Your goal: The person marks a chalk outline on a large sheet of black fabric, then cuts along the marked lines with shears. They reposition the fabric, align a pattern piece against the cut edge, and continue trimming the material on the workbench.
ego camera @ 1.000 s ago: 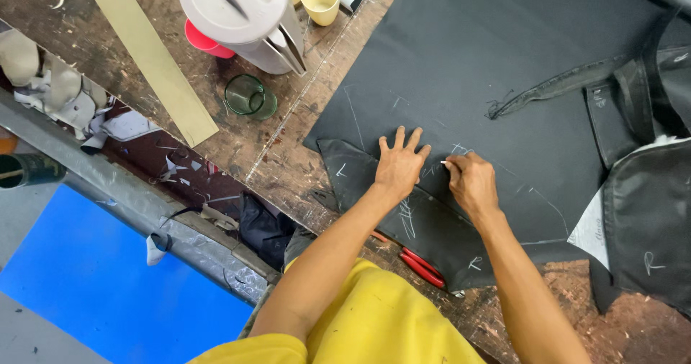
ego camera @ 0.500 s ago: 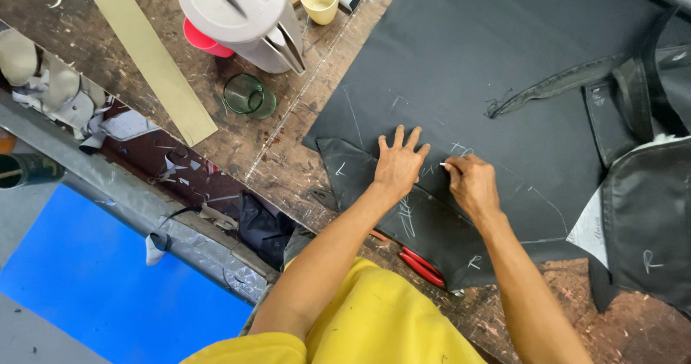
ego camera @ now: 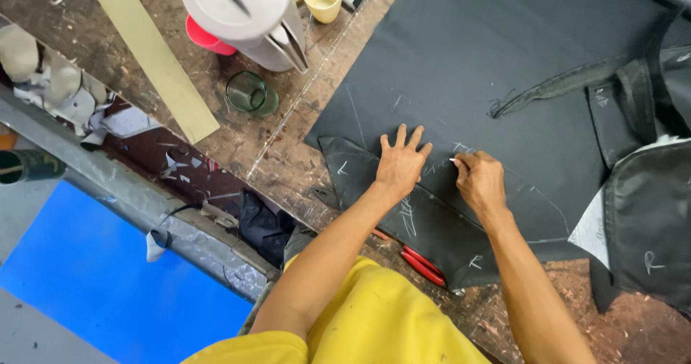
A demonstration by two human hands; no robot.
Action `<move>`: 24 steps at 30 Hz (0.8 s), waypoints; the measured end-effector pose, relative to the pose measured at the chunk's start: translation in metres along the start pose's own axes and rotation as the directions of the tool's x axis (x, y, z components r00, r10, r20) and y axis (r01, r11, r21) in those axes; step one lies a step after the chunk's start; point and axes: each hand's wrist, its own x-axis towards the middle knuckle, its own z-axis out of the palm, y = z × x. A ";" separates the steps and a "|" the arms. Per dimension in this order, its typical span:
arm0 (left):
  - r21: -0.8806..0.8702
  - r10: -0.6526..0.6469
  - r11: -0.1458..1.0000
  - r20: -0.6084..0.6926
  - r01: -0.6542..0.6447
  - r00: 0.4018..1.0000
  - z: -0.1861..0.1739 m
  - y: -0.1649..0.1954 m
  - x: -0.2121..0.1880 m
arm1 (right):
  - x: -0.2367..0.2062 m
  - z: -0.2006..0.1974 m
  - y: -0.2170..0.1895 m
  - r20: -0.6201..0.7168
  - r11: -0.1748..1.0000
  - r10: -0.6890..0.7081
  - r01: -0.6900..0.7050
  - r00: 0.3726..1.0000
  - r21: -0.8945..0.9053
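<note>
Head view: your left hand lies flat, fingers spread, pressing a dark pattern piece onto the black fabric on the scarred wooden table. Your right hand is curled, pinching a small white chalk at the piece's edge. Black fabric is matte, covered in white chalk strokes. Red-handled scissors poke out below the piece.

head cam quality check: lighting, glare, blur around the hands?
Head view: even, soft light, faint shadows only; no glare on the dark fabric. Left hand and right hand are sharp, chalk marks readable. Slight wide-angle bend at the edges.
</note>
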 end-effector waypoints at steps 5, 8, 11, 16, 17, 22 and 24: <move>-0.014 -0.008 1.000 0.011 0.008 1.000 -0.001 -0.003 0.002 | 0.002 0.003 0.003 0.014 1.000 -0.005 0.004 1.000 0.013; 0.007 0.005 1.000 -0.008 -0.005 1.000 0.000 -0.005 0.000 | 0.005 0.003 0.003 -0.024 1.000 0.003 -0.003 1.000 0.007; 0.000 -0.008 1.000 -0.001 0.008 1.000 -0.002 -0.009 0.002 | 0.010 0.001 -0.002 -0.027 1.000 -0.021 0.021 0.999 -0.006; -0.003 -0.001 1.000 0.016 0.001 1.000 -0.006 -0.013 0.004 | 0.011 0.007 -0.026 0.011 0.990 -0.021 0.019 1.000 0.140; -0.005 -0.001 1.000 0.011 0.001 1.000 -0.006 -0.013 0.004 | 0.010 0.010 -0.032 0.039 0.992 -0.006 0.001 0.999 0.129; -0.009 0.002 1.000 -0.010 -0.002 1.000 -0.006 -0.020 0.004 | 0.011 0.018 -0.049 0.046 0.995 -0.039 0.035 0.998 0.097; -0.020 0.006 1.000 0.004 -0.006 1.000 -0.005 -0.023 0.005 | 0.013 0.016 -0.052 0.140 1.000 0.004 -0.008 0.990 0.026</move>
